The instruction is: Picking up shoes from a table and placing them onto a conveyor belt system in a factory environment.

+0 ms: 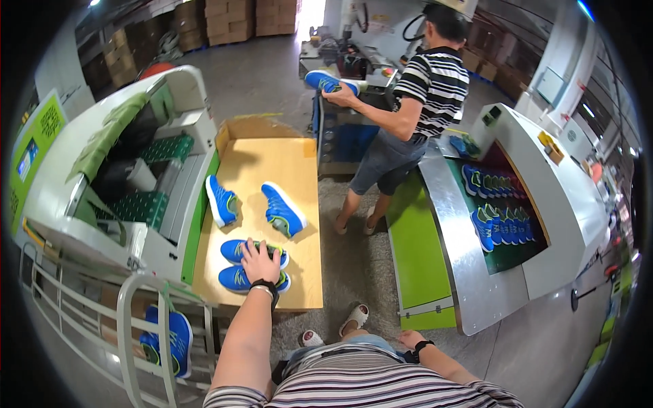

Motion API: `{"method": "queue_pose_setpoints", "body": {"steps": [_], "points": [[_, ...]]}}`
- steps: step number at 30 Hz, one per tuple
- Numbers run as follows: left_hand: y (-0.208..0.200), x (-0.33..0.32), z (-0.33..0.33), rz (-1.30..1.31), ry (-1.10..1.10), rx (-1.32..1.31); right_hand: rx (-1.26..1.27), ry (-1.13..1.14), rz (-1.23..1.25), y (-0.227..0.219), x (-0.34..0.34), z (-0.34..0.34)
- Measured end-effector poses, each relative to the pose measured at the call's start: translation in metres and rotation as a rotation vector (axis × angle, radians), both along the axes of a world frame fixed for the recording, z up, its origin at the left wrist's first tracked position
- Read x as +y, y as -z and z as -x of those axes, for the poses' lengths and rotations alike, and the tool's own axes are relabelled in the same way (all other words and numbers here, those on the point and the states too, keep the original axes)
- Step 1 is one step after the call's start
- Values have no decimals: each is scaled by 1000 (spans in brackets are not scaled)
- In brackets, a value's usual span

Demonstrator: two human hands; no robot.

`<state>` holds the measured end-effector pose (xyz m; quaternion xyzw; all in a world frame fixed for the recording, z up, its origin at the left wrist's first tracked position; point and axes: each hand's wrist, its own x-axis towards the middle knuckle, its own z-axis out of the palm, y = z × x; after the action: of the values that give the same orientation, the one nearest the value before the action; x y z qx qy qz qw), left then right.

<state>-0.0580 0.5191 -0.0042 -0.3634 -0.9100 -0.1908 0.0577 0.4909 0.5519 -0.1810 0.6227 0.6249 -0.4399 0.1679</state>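
Observation:
My left hand (260,264) reaches over a blue sneaker (233,251) on the wooden table, its fingers curved over the shoe's upper. A second blue sneaker (235,279) lies alongside, nearer to me, partly under my wrist. Farther up the tabletop are two more: a blue sneaker (219,200) at the left and another blue sneaker (282,207) at the right, both with white soles and lime-green linings. Low by my body, away from the table, my right hand (410,338) hangs with its fingers loosely curled and nothing visible in them.
The wooden table (286,160) adjoins a white machine (146,88) with green belting. A co-worker (415,102) stands beyond, holding a blue sneaker (328,81). At right, a metal-topped machine (445,224) holds rows of shoes (503,228). Left, a rack (126,306) carries blue sneakers (178,340).

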Motion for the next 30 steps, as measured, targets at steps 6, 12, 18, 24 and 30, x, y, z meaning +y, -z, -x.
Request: {"method": "queue_pose_setpoints", "body": {"steps": [6,12,18,24,30], "points": [[-3,-10,-3,37,-23,-3,-26,-34,66,-11,1,11],[-3,-7,-7,44,-13,-26,30,-97,-123,-34,13,34],[-6,-5,-5,46,-19,-31,283,-321,-437,-113,64,150],[-6,-1,9,139,-4,-83,739,-816,-739,-184,110,349],[-58,34,140,49,-115,-370,582,-1001,-874,-193,150,484]]}}
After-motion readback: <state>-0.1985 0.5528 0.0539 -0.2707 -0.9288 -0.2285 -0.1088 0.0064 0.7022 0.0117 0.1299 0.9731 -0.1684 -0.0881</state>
